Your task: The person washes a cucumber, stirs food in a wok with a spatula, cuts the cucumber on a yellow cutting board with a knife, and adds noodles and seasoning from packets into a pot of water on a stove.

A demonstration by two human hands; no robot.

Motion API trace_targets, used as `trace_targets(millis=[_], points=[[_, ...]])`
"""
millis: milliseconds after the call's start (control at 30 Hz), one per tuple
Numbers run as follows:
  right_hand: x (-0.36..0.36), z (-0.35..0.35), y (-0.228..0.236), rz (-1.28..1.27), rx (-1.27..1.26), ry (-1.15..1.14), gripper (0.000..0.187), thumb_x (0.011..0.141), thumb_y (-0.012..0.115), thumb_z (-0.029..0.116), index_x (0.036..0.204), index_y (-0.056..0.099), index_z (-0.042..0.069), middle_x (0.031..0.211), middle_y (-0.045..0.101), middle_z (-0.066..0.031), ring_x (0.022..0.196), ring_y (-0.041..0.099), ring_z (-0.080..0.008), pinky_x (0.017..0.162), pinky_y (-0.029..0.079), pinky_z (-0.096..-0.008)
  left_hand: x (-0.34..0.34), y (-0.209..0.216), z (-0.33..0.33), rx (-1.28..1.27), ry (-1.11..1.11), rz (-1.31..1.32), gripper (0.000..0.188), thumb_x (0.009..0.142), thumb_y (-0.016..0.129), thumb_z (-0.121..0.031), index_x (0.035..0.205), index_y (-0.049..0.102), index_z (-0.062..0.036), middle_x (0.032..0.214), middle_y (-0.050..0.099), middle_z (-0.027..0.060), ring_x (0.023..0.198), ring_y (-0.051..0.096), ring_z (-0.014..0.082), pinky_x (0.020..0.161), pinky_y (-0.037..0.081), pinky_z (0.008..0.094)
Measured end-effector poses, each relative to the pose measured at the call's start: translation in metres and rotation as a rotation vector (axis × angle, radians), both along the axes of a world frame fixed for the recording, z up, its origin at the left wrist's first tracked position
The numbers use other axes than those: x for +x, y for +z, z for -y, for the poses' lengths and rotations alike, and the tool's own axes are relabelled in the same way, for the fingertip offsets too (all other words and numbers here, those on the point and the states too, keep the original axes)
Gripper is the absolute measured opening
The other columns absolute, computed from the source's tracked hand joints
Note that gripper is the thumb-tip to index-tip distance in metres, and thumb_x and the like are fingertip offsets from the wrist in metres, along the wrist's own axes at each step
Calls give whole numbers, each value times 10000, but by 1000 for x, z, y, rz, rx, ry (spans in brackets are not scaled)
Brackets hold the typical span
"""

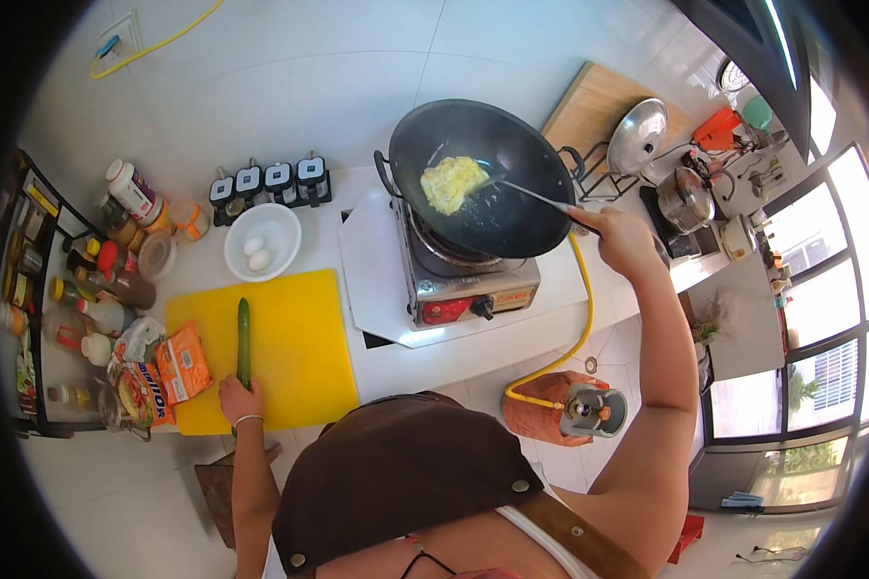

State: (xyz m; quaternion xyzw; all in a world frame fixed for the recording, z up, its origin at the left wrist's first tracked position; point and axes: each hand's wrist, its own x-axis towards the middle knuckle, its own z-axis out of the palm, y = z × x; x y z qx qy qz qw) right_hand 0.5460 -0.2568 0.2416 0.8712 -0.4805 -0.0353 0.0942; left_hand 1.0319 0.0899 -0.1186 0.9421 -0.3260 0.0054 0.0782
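Observation:
My right hand [624,237] is closed round the dark handle of a metal spatula [533,195]. The spatula's head reaches into a black wok [524,145] and meets a pale yellow mass of cooked egg [450,183]. Beneath the wok is a single-burner gas stove [473,287] with a red front panel and a black knob. At the lower left, my left hand [240,399] is wrapped round the near end of a long green cucumber [244,333]. That cucumber lies lengthwise on a yellow cutting board [304,357].
A white bowl [288,232] with two eggs [256,253] stands behind the board. Seasoning jars [278,181] line the wall. Bottles and orange packets [182,363] crowd the left. A yellow hose [586,289] runs to an orange gas cylinder [531,417]. Right of the wok, a lid [637,137] leans on a rack.

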Motion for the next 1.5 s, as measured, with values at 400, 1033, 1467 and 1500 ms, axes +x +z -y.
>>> trace_targets(millis=[400, 1033, 1467, 1500], points=[[16, -18, -7, 36, 54, -8, 621, 758, 488, -53, 1265, 599, 286, 813, 613, -143, 806, 616, -326, 714, 481, -418, 1, 0, 2, -2, 11, -18, 367, 789, 647, -295, 974, 546, 5, 974, 570, 190, 917, 579, 372, 749, 503, 471], [39, -39, -6, 55, 31, -16, 608, 773, 496, -44, 1282, 585, 279, 799, 590, -126, 808, 607, -317, 706, 475, -418, 1, 0, 3, -14, -17, -20, 364, 790, 627, -292, 967, 539, 14, 951, 570, 196, 914, 576, 378, 761, 497, 470], [22, -10, 2, 134, -56, -50, 443, 778, 529, -4, 1169, 646, 169, 853, 645, -162, 846, 631, -335, 759, 494, -430, 4, 1, 1, 19, -15, -16, 371, 789, 644, -305, 958, 538, 8, 968, 571, 197, 920, 577, 375, 760, 499, 471], [23, -5, 13, 105, -6, -73, 393, 779, 533, 11, 1127, 659, 143, 860, 649, -171, 848, 632, -339, 755, 493, -432, 4, -1, 0, 13, -5, -10, 370, 790, 645, -305, 960, 539, 7, 967, 572, 195, 920, 577, 374, 760, 500, 470]])
